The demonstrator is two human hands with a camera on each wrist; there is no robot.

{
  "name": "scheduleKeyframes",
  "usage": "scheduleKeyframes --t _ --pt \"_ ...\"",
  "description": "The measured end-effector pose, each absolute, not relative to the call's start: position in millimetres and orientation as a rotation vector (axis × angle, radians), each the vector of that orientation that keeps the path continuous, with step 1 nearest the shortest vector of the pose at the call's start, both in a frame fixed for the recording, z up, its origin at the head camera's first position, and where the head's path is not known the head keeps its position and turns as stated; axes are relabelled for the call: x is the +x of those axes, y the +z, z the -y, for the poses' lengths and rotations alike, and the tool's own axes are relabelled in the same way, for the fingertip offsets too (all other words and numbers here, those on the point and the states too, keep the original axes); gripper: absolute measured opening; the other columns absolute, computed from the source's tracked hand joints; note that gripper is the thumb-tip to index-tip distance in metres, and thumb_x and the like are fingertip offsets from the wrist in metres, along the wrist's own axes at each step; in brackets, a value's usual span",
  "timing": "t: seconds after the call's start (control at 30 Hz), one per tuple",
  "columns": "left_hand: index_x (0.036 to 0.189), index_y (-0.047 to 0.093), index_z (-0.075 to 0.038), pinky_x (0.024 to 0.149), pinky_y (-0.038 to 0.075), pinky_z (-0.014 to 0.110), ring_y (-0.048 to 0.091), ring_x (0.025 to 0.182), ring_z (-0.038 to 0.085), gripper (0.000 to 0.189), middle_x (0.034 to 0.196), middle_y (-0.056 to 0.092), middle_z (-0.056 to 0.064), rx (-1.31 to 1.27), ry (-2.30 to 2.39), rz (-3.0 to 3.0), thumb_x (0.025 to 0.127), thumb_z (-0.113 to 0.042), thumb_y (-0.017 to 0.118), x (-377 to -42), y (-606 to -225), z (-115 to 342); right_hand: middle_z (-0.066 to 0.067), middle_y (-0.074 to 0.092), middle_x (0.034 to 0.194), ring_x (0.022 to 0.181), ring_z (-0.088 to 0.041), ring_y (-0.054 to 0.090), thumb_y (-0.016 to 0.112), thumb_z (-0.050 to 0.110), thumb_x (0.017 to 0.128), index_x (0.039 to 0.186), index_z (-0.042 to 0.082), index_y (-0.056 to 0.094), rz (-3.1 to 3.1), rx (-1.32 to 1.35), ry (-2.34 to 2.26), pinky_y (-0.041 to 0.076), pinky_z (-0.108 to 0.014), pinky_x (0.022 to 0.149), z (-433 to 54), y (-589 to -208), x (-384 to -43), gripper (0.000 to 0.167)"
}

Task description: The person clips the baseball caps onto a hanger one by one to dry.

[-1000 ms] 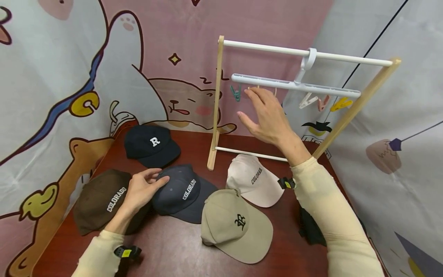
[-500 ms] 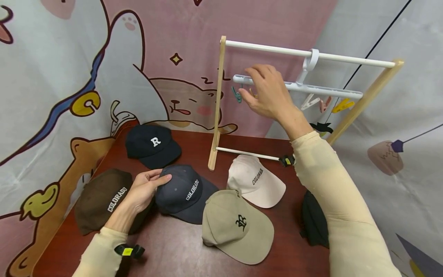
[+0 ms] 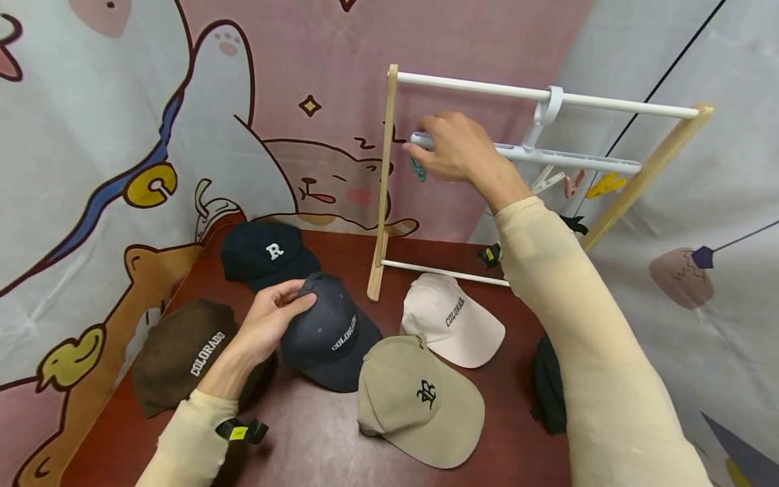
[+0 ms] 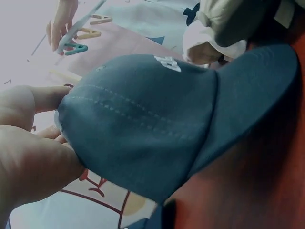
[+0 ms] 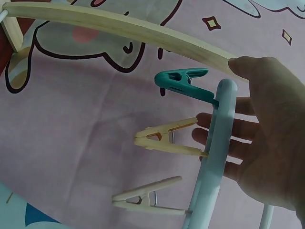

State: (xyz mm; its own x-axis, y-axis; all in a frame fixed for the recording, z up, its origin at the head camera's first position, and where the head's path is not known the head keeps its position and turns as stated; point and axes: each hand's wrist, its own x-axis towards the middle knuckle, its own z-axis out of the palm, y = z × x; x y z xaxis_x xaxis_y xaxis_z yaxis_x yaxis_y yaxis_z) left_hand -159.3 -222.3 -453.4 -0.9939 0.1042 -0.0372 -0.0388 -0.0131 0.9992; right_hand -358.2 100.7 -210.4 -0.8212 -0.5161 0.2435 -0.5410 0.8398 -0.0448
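Note:
My left hand [image 3: 268, 323] pinches the dark blue-grey cap [image 3: 331, 331], lettered COLORADO, at its crown's rear edge. In the left wrist view the cap [image 4: 138, 119] is tilted, its brim pointing away from the hand. My right hand [image 3: 459, 150] is up at the left end of the pale hanger bar [image 3: 566, 158]. The right wrist view has its fingers behind the bar [image 5: 217, 152] and the thumb apart from it. Beside those fingers hang a teal clothespin [image 5: 183, 83], a yellowish clothespin [image 5: 167, 137] and a white clothespin [image 5: 147, 196].
A wooden rack with a white top rod [image 3: 475, 84] carries the hanger; a yellow clothespin [image 3: 605, 185] hangs at its right end. On the table lie a navy R cap [image 3: 268, 253], brown cap [image 3: 182, 352], khaki cap [image 3: 420, 399], cream cap [image 3: 450, 318] and black cap [image 3: 550, 385].
My left hand has raised and tilted the rear of the blue-grey cap, moving slightly right. My right hand has gone from below the hanger bar up to its left end.

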Motion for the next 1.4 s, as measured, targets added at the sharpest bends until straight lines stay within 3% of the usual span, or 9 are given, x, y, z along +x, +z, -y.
scheduleKeyframes --t 0.1,0.23,0.3,0.37,0.57,0.93,1.13,1.4 --pt "0.146 0.071 0.000 0.088 0.067 0.027 0.081 0.103 0.011 0.041 0.119 0.081 -0.003 0.092 2.123 -2.221 0.111 -0.022 0.074 -162.0 -446.2 216.9 -0.018 0.074 0.130 0.126 -0.042 0.069 0.052 0.058 0.114 0.138 0.006 0.069 2.852 0.791 0.124 0.055 -0.063 0.111 -97.7 -207.5 -360.1 0.060" --pt "0.143 0.073 -0.004 0.088 0.064 0.026 0.078 0.103 0.012 0.037 0.121 0.079 0.003 0.105 2.099 -2.288 0.111 -0.023 0.074 -167.6 -438.0 208.9 -0.010 0.058 0.096 0.101 -0.035 0.064 0.052 0.064 0.113 0.109 0.008 0.065 2.891 0.771 0.078 0.056 -0.059 0.098 -95.0 -206.9 -362.5 0.057" --pt "0.142 0.074 -0.005 0.089 0.063 0.025 0.077 0.104 0.011 0.036 0.125 0.079 0.007 0.128 2.092 -2.319 0.112 -0.024 0.073 -170.8 -434.0 204.2 -0.008 0.054 0.088 0.096 -0.034 0.063 0.052 0.065 0.112 0.096 0.011 0.061 2.902 0.767 0.067 0.057 -0.058 0.095 -94.0 -207.0 -363.3 0.057" --pt "0.142 0.074 -0.007 0.090 0.063 0.024 0.077 0.106 0.011 0.034 0.129 0.079 0.011 0.158 2.083 -2.350 0.112 -0.024 0.072 -175.0 -430.9 199.7 -0.009 0.060 0.087 0.095 -0.035 0.068 0.053 0.066 0.112 0.090 0.012 0.064 2.909 0.767 0.067 0.058 -0.058 0.097 -93.0 -207.2 -363.7 0.059" --pt "0.139 0.077 -0.009 0.091 0.061 0.022 0.076 0.110 0.009 0.031 0.134 0.079 0.018 0.250 2.075 -2.454 0.112 -0.024 0.073 -188.8 -422.6 186.4 -0.015 0.075 0.103 0.101 -0.039 0.073 0.053 0.066 0.112 0.098 0.010 0.074 2.941 0.751 0.055 0.060 -0.062 0.099 -90.6 -208.2 -363.5 0.062" --pt "0.139 0.077 -0.010 0.088 0.060 0.021 0.075 0.107 0.010 0.032 0.134 0.081 0.016 0.300 2.044 -2.533 0.111 -0.025 0.074 -205.9 -405.0 166.2 -0.010 0.062 0.091 0.083 -0.032 0.066 0.065 0.061 0.106 0.092 0.012 0.071 2.948 0.734 0.063 0.054 -0.048 0.077 -89.6 -209.2 -360.3 0.051" --pt "0.139 0.077 -0.011 0.091 0.060 0.020 0.075 0.113 0.012 0.031 0.134 0.081 0.014 0.368 2.037 -2.553 0.112 -0.025 0.073 -211.8 -398.7 159.0 -0.008 0.062 0.088 0.082 -0.030 0.067 0.069 0.062 0.103 0.095 0.012 0.074 2.960 0.749 0.062 0.055 -0.047 0.080 -91.8 -207.0 -358.9 0.051" --pt "0.140 0.078 -0.009 0.094 0.059 0.018 0.076 0.122 0.023 0.031 0.137 0.080 0.015 0.386 2.041 -2.550 0.111 -0.022 0.073 -215.3 -392.6 153.7 -0.008 0.066 0.092 0.088 -0.030 0.066 0.074 0.062 0.099 0.101 0.013 0.076 3.006 0.797 0.052 0.054 -0.046 0.081 -95.6 -205.6 -358.5 0.049"
